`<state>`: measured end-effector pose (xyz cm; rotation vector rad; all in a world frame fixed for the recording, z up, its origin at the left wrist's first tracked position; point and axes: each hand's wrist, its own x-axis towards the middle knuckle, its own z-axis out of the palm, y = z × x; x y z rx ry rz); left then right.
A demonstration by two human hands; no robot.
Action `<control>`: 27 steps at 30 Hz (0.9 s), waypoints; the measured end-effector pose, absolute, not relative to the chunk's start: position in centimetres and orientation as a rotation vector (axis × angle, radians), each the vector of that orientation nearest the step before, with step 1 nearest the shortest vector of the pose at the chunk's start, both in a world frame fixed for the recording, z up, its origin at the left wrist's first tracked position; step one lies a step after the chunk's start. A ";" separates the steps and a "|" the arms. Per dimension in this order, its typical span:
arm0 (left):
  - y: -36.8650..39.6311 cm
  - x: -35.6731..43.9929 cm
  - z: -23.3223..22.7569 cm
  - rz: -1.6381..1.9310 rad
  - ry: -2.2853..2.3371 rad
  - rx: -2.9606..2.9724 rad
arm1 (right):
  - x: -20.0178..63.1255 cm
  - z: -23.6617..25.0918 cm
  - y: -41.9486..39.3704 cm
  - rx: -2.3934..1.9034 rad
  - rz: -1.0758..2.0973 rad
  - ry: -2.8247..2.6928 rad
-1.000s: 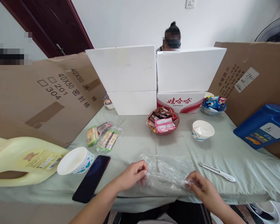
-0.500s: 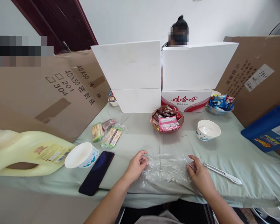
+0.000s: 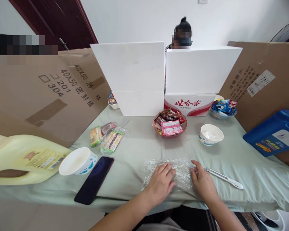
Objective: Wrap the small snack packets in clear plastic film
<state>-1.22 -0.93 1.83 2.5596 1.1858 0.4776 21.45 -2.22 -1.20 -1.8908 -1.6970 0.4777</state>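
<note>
A clear, crinkled plastic bag (image 3: pixel 183 171) lies spread on the cloth in front of me. My left hand (image 3: pixel 161 181) rests on top of it with the fingers stretched out toward the right. At the bag's right edge my right hand (image 3: pixel 202 181) is closed, pinching the plastic between curled fingers; part of that grip is hidden. Just right of this hand lies a white utility knife (image 3: pixel 225 178). Left of the bag is a dark phone (image 3: pixel 94 180), face up.
Ahead stand a bowl of wrapped snacks (image 3: pixel 156 131), a paper bowl (image 3: pixel 210 136) and white boxes (image 3: pixel 137 102). Packaged crackers (image 3: pixel 112 141), a tilted paper bowl (image 3: pixel 74 163) and a yellow jug (image 3: pixel 38 160) are left. A blue bottle (image 3: pixel 276 134) is right. Another person (image 3: pixel 182 33) sits behind the boxes.
My left hand has moved right, from the bag's left edge onto its middle, and its fingers have straightened. My right hand stays at the right edge. The view has shifted slightly.
</note>
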 end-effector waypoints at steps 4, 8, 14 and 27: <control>-0.6 -1.3 -0.9 0.297 1.179 2.667 | 22.6 -1.5 -2.2 -1.909 0.466 -1.637; -0.5 -2.0 -1.6 0.268 1.171 2.667 | 23.8 -1.1 -1.5 -1.847 0.384 -1.560; -0.7 -1.7 -1.4 0.286 1.162 2.660 | 22.3 0.9 -1.2 -1.599 -0.060 -1.798; -1.2 -12.6 -0.3 0.238 1.505 2.640 | 21.0 -2.0 -3.0 -1.449 -0.032 -2.506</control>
